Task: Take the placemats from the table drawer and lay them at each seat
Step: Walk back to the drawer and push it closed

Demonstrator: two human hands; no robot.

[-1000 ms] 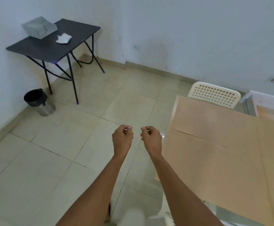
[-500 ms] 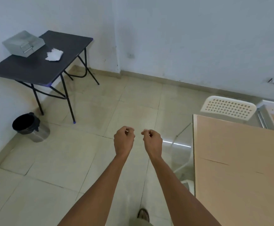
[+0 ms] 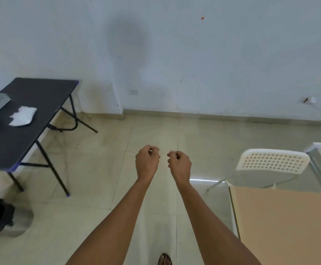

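Over the tiled floor | left hand (image 3: 147,162) and right hand (image 3: 179,165) both curled up, nothing in them | tan table (image 3: 282,222) off right, white chair (image 3: 272,161) behind | placemats nowhere visible

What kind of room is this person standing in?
Probably a plain, sparsely furnished room with a dining corner: pale tiled floor, a white perforated plastic chair at a tan-topped table, and a black folding side table.
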